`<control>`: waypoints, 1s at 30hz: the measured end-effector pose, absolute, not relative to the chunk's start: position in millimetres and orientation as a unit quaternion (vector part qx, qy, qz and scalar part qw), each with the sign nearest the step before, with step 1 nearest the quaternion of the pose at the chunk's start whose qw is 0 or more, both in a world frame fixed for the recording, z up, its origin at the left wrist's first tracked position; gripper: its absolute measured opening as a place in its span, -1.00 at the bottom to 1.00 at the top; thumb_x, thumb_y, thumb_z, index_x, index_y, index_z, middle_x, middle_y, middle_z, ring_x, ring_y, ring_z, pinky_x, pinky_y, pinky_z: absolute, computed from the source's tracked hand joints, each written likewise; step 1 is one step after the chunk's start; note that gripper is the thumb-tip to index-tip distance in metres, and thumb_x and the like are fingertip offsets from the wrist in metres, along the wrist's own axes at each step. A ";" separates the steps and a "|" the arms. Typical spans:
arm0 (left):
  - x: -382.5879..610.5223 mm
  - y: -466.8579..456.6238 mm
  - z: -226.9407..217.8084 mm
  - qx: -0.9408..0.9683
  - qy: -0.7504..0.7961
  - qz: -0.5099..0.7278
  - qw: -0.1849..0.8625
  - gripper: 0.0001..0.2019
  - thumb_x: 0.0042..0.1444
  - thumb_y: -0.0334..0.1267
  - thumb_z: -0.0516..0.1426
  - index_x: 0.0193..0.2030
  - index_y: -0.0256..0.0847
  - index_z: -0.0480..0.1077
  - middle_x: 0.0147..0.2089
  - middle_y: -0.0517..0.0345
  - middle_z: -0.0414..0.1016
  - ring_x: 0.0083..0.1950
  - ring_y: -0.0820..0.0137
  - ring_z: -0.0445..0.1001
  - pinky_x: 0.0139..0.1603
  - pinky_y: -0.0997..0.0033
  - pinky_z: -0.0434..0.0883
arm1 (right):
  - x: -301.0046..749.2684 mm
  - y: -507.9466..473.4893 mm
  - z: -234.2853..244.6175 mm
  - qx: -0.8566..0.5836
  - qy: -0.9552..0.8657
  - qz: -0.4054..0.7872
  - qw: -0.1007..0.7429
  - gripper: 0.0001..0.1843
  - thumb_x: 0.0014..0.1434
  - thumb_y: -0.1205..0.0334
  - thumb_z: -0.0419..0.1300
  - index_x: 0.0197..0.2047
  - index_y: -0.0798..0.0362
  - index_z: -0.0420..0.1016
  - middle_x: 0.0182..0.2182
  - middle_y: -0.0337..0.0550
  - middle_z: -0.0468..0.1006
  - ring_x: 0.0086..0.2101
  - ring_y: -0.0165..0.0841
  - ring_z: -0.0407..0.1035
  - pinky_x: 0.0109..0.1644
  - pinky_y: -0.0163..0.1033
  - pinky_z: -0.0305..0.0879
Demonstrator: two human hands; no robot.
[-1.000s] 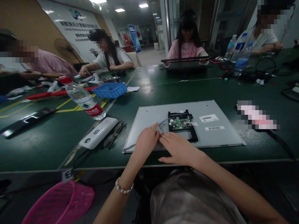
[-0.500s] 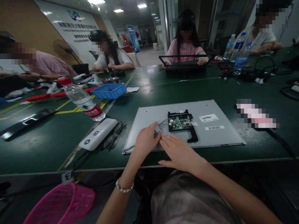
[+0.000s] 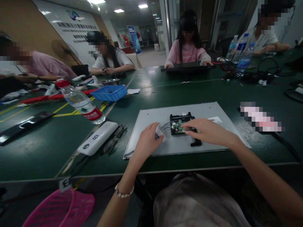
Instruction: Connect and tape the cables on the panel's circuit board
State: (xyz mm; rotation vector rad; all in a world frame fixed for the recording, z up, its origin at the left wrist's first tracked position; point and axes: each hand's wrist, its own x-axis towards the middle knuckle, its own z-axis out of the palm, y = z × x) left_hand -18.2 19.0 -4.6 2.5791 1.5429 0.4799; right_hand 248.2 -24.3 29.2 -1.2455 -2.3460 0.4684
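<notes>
At the counter (image 3: 59,151) edge: left grip (image 3: 148,140) pinches white tape tab (image 3: 159,130), held clear of the wires (image 3: 166,125). Just right of it, right grip (image 3: 208,130), fingers spread flat, apparently steadies circuit board (image 3: 177,126) on face-down grey panel (image 3: 165,146) beneath.

The left hand (image 3: 147,141) sits just left of the circuit board (image 3: 176,125), on its near side. The palm is turned down and inward, and the thumb and forefinger pinch a small white tab (image 3: 159,130) just beside the board's left edge. Its forearm rises from below the board, the wrist straight, with a bead bracelet (image 3: 124,191) around it. The right hand (image 3: 208,130) reaches in from the right of the board, palm down, fingers stretched and loosely together. Its fingertips (image 3: 187,126) lie on the board's right part. Its bare forearm runs away to the right and nearer, the elbow out of view.
</notes>
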 end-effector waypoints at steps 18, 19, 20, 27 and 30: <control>-40.7 63.6 3.8 0.846 0.506 0.120 0.118 -0.66 0.15 -0.19 -0.01 0.02 -0.23 0.38 -0.14 0.02 0.50 -0.11 0.26 0.49 -0.01 0.30 0.38 | 302.1 29.5 -7.5 -0.546 -0.759 0.321 0.148 -0.78 0.00 0.21 0.22 -0.26 0.05 0.59 -0.32 -0.13 0.61 -0.31 -0.30 0.46 -0.20 -0.24 0.36; -40.0 65.7 4.3 0.846 0.506 0.113 0.123 -0.68 0.15 -0.20 -0.02 -0.04 -0.22 0.41 -0.17 0.03 0.52 -0.14 0.26 0.49 -0.05 0.32 0.38 | 302.2 29.6 -7.4 -0.548 -0.755 0.330 0.147 -0.81 0.00 0.23 0.22 -0.28 0.05 0.59 -0.32 -0.13 0.61 -0.30 -0.30 0.46 -0.19 -0.24 0.37; -39.2 67.2 5.5 0.847 0.505 0.108 0.126 -0.70 0.15 -0.21 -0.03 -0.09 -0.20 0.44 -0.19 0.05 0.53 -0.15 0.26 0.49 -0.07 0.34 0.38 | 302.7 29.9 -7.3 -0.549 -0.751 0.338 0.147 -0.83 0.00 0.25 0.21 -0.31 0.05 0.58 -0.33 -0.14 0.62 -0.29 -0.29 0.47 -0.19 -0.24 0.37; -41.3 81.0 21.5 0.849 0.507 0.111 0.100 -0.74 0.12 -0.25 -0.04 -0.25 -0.19 0.47 -0.26 0.09 0.56 -0.21 0.29 0.50 -0.17 0.40 0.36 | 320.9 34.7 -10.6 -0.581 -0.725 0.329 0.172 -0.81 0.06 0.17 0.19 -0.33 0.06 0.59 -0.35 -0.12 0.62 -0.30 -0.28 0.49 -0.17 -0.22 0.37; -46.4 94.2 21.5 0.853 0.502 0.100 0.104 -0.75 0.11 -0.27 -0.03 -0.27 -0.19 0.48 -0.27 0.11 0.56 -0.22 0.30 0.50 -0.18 0.40 0.35 | 327.3 35.7 -12.2 -0.604 -0.714 0.314 0.167 -0.81 0.07 0.18 0.19 -0.33 0.07 0.59 -0.36 -0.13 0.62 -0.32 -0.28 0.49 -0.19 -0.21 0.36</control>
